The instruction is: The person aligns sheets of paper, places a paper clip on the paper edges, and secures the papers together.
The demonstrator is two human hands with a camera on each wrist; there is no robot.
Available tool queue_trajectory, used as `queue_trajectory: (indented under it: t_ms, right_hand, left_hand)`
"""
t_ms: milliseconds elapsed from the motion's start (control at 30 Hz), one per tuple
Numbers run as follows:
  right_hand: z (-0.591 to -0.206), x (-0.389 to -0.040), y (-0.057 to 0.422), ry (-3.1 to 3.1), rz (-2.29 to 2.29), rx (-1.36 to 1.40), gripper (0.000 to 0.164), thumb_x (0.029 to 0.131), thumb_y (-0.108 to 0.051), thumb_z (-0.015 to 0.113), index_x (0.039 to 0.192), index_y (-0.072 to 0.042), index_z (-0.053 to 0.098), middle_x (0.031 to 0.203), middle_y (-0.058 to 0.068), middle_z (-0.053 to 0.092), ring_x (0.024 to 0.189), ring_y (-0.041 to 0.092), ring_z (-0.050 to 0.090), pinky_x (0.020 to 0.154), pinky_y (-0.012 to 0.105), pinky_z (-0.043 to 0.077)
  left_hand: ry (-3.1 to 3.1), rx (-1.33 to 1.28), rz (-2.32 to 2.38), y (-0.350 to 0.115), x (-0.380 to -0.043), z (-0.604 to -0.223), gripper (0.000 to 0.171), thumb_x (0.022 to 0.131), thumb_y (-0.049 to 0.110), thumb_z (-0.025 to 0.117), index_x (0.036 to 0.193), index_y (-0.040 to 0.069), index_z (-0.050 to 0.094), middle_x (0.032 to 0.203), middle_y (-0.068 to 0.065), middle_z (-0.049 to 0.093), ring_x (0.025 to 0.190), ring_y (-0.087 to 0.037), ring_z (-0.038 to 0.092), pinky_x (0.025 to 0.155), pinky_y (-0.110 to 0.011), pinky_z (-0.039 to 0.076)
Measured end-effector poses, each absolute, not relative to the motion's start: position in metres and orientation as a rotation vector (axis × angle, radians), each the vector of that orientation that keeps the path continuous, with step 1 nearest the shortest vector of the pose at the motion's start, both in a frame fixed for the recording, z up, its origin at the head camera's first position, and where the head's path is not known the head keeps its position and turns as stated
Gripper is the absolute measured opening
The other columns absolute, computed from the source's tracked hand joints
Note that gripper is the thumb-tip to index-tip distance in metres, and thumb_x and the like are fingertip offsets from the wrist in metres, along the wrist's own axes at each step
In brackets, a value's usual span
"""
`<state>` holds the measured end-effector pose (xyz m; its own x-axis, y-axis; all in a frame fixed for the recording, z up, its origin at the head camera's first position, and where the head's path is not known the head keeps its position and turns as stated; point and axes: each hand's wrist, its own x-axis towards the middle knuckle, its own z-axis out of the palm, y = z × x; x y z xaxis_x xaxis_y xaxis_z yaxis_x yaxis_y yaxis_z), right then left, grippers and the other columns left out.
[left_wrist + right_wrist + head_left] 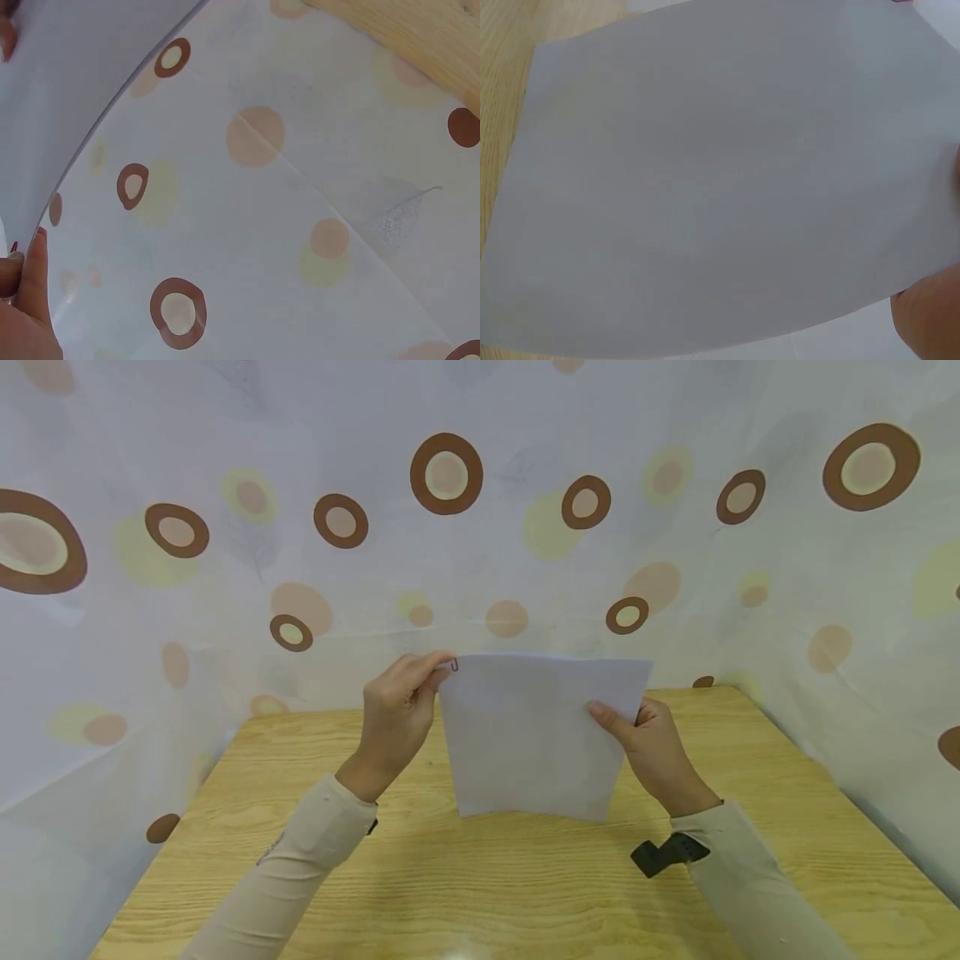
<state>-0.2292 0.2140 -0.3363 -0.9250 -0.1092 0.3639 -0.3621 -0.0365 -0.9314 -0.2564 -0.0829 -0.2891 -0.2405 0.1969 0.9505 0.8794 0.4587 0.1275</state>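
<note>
A white sheet of paper point(532, 739) is held up above the table, facing me; whether it is one sheet or several I cannot tell. At its upper left corner sits a small red paper clip point(454, 665). My left hand point(397, 714) pinches that corner and the clip between thumb and fingers. Over at the right edge, my right hand point(654, 745) grips the paper, thumb in front and fingers hidden behind. The left wrist view catches the left fingertips point(34, 281) on the paper's edge. In the right wrist view the paper point(705, 187) fills most of the picture.
Below the hands lies a light wooden table point(480, 893). A pale sheet with brown and yellow circles point(506, 577) hangs behind the table and along both sides. A dark strap point(670, 853) circles the right wrist.
</note>
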Motion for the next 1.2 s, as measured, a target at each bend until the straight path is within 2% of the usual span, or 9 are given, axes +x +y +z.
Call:
queue_trajectory:
  t_ms: [67,167,267,333,500,700,900,1067,1200]
  right_hand:
    - [-0.336,-0.229,0.214,-2.055,2.064,0.5,0.014,0.095,-0.013,0.06,0.107,-0.011,0.067,0.1,-0.006,0.07,0.09,0.011,0.067,0.08,0.025,0.054]
    - [-0.335,-0.229,0.214,-2.054,2.063,0.502,0.014,0.095,-0.013,0.06,0.107,-0.011,0.067,0.1,-0.006,0.069,0.09,0.012,0.067,0.079,0.025,0.054]
    - [-0.334,-0.23,0.214,-2.047,2.075,0.512,0.015,0.096,-0.013,0.06,0.108,-0.009,0.066,0.101,-0.005,0.069,0.09,0.012,0.067,0.08,0.025,0.054]
    - [-0.335,-0.23,0.214,-2.056,2.069,0.508,0.015,0.096,-0.013,0.06,0.109,-0.008,0.065,0.101,-0.004,0.069,0.091,0.013,0.067,0.08,0.026,0.054]
    - [-0.344,-0.232,0.218,-2.176,1.962,0.455,0.02,0.096,-0.02,0.061,0.112,-0.007,0.062,0.101,-0.005,0.069,0.092,0.012,0.067,0.079,0.026,0.054]
    - [-0.366,-0.231,0.226,-2.31,1.836,0.489,0.033,0.097,-0.02,0.059,0.12,0.002,0.058,0.107,-0.001,0.068,0.095,0.014,0.067,0.08,0.028,0.055]
    - [-0.383,-0.227,0.242,-2.458,1.631,0.465,0.035,0.097,-0.024,0.059,0.123,0.0,0.061,0.112,0.011,0.068,0.097,0.007,0.065,0.084,0.021,0.051]
    - [-0.396,-0.222,0.253,-2.521,1.526,0.393,0.028,0.096,-0.027,0.059,0.109,-0.004,0.068,0.105,0.009,0.07,0.093,0.008,0.065,0.081,0.023,0.052]
    - [-0.403,-0.219,0.255,-2.536,1.504,0.344,0.027,0.095,-0.027,0.061,0.103,-0.003,0.069,0.099,0.005,0.07,0.088,0.01,0.065,0.077,0.024,0.053]
  left_hand:
    - [-1.739,-0.926,-0.92,-0.083,-0.256,-0.29,0.02,0.087,-0.004,0.066,0.107,-0.003,0.069,0.083,-0.013,0.068,0.06,-0.016,0.057,0.052,-0.022,0.046]
    - [-1.816,-0.901,-1.095,-0.084,-0.255,-0.296,0.037,0.087,-0.003,0.066,0.124,0.0,0.061,0.089,-0.015,0.069,0.071,-0.019,0.068,0.063,-0.02,0.055]
    - [-1.926,-0.869,-1.298,-0.084,-0.253,-0.305,0.054,0.088,0.0,0.067,0.138,0.005,0.05,0.096,-0.018,0.07,0.085,-0.025,0.071,0.074,-0.025,0.057]
    - [-2.006,-0.857,-1.4,-0.083,-0.253,-0.314,0.055,0.089,0.003,0.066,0.14,0.007,0.047,0.1,-0.018,0.07,0.089,-0.026,0.071,0.077,-0.028,0.057]
    - [-2.211,-0.876,-1.539,-0.081,-0.254,-0.342,0.046,0.095,0.008,0.06,0.138,0.005,0.044,0.113,-0.021,0.066,0.101,-0.03,0.067,0.082,-0.036,0.056]
    - [-2.373,-0.871,-1.615,-0.08,-0.253,-0.373,0.041,0.097,0.013,0.057,0.135,0.006,0.047,0.125,-0.017,0.061,0.109,-0.031,0.063,0.088,-0.042,0.054]
    - [-2.437,-0.812,-1.623,-0.083,-0.253,-0.388,0.033,0.095,0.012,0.06,0.126,0.004,0.059,0.12,-0.014,0.065,0.108,-0.028,0.064,0.09,-0.039,0.053]
    - [-2.49,-0.764,-1.556,-0.087,-0.252,-0.395,0.029,0.094,0.012,0.062,0.122,0.004,0.064,0.116,-0.012,0.068,0.104,-0.025,0.066,0.086,-0.032,0.054]
    - [-2.511,-0.741,-1.528,-0.091,-0.251,-0.4,0.021,0.095,0.013,0.061,0.111,0.003,0.069,0.107,-0.011,0.071,0.098,-0.023,0.069,0.082,-0.031,0.056]
